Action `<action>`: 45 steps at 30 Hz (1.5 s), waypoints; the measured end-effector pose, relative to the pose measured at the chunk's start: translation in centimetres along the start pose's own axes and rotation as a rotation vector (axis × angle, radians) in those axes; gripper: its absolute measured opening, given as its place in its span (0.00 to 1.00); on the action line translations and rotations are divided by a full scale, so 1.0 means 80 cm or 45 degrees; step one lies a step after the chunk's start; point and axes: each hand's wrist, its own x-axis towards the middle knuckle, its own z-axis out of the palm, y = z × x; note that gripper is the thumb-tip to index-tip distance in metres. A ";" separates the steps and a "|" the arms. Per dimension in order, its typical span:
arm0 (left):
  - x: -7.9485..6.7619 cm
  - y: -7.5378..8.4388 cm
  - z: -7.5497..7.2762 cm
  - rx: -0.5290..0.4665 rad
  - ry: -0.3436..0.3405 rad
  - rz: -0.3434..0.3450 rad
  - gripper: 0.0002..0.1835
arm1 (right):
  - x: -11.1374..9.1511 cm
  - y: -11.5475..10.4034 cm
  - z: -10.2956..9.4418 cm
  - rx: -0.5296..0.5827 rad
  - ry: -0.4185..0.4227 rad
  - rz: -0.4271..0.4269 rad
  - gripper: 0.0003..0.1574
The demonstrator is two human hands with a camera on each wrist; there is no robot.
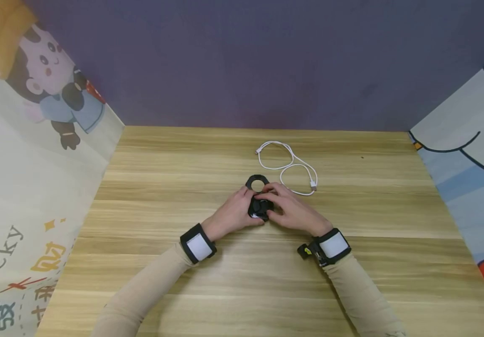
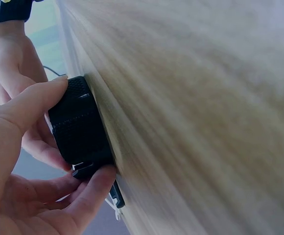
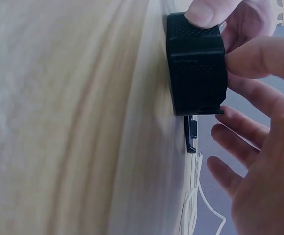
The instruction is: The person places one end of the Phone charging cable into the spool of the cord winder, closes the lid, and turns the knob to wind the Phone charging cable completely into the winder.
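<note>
A small, boxy black device (image 1: 260, 207) with a textured end rests on the wooden table between both hands. Just beyond it lies a flat black ring (image 1: 257, 176); whether the two are joined is hidden by fingers. My left hand (image 1: 238, 209) grips the device from the left, its thumb on the textured near end (image 2: 77, 87) and its fingers at the far end. From the right, my right hand (image 1: 291, 209) holds the device with thumb and index finger at its upper face, as the right wrist view shows; the other fingers (image 3: 237, 147) are bent and spread apart from it.
Behind the hands, a white USB cable (image 1: 292, 164) lies in loose loops on the table (image 1: 162, 178). A dark purple panel (image 1: 259, 65) stands along the back edge, with printed panels at left (image 1: 6, 154) and right (image 1: 473, 154).
</note>
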 end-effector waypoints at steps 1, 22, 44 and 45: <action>0.000 0.000 0.000 0.000 -0.003 -0.002 0.42 | 0.000 0.000 0.000 0.003 -0.003 0.002 0.28; 0.001 -0.001 -0.001 -0.003 -0.026 -0.005 0.41 | 0.001 0.005 0.008 0.092 0.046 0.087 0.25; 0.003 -0.001 -0.002 -0.013 -0.035 -0.012 0.39 | 0.004 -0.006 0.013 0.014 0.152 0.161 0.27; 0.003 -0.001 -0.002 -0.011 -0.035 -0.013 0.39 | 0.004 -0.006 0.013 0.013 0.159 0.162 0.27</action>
